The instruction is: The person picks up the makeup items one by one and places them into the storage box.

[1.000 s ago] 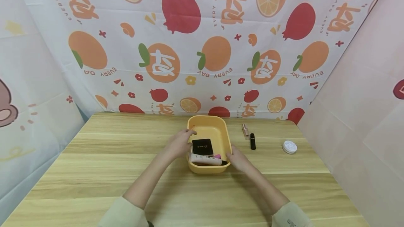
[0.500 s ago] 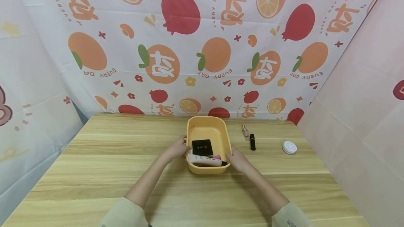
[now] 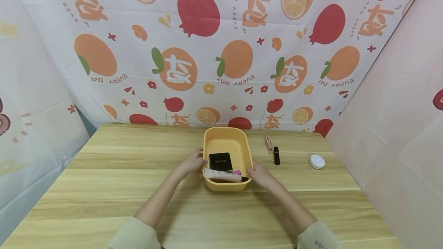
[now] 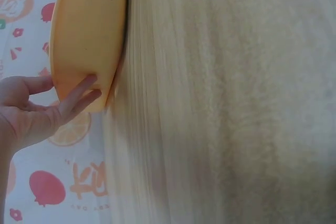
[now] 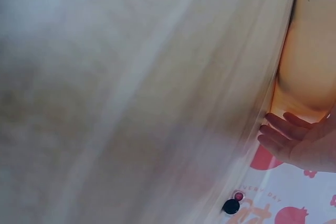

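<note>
A yellow plastic storage bin (image 3: 226,187) stands on the wooden table between both hands. My left hand (image 3: 191,163) holds its left side, thumb at the rim; in the left wrist view, the fingers (image 4: 79,94) lie along the outer wall. On the opposite side my right hand (image 3: 260,175) grips the rim near the front corner, thumb over the edge and fingers outside. Inside the bin lie a flat black square case (image 3: 220,161) with gold lettering and a pale squeeze tube (image 3: 223,175) with a black cap. Something pink (image 3: 237,172) shows partly behind the tube.
To the right of the bin lie a pink lipstick tube (image 3: 268,145) and a black one (image 3: 276,155). Farther right sits a round white case (image 3: 316,161) with a star on its lid. A fruit-print cloth (image 3: 207,68) hangs behind the table (image 3: 104,187).
My left hand has come down from over the bin's left rim to its left side and taken hold there. The bin has shifted slightly left; the right hand keeps its grip.
</note>
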The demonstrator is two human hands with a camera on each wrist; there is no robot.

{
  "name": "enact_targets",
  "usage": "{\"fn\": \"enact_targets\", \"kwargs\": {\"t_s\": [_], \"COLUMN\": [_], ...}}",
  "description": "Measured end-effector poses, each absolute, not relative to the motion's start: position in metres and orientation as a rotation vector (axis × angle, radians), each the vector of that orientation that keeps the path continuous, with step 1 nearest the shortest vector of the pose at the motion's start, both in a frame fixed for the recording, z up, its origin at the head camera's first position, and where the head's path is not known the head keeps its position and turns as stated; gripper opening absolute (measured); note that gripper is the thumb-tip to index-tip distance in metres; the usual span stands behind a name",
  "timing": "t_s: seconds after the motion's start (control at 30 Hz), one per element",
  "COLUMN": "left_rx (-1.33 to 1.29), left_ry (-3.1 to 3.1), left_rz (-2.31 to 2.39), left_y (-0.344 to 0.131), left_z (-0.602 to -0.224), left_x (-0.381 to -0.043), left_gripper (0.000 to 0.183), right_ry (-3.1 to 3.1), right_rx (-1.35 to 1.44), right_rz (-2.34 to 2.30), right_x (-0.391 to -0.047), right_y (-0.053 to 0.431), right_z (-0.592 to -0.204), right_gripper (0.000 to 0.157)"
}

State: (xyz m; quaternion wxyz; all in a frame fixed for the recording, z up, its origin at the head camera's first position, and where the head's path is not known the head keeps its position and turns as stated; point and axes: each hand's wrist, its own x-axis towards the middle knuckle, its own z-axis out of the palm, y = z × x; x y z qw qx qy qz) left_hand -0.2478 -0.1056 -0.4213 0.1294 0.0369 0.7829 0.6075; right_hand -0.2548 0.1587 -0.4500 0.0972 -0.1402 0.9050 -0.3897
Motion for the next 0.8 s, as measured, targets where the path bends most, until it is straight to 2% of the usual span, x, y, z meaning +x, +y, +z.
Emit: {"fn": "enact_targets", "kwargs": {"t_s": [0.37,0.8], "left_rx": [0.082,0.058], "left_ry": [2.176,2.064], "left_rz": [1.803,1.838], "left_y": [-0.114,-0.122], "left_z": [-0.422,-0.424], "left_x": [-0.247,-0.244], "left_gripper": [0.055,0.059], "right_ry": [2.685,2.904], "right_rx": [-0.416,-0.271], "right_rz": [-1.164,-1.177], "right_x": [-0.258,-0.294], "right_y": [0.160,0.204], "right_z": [-0.440,-0.420], "right_gripper": [0.046,0.044]}}
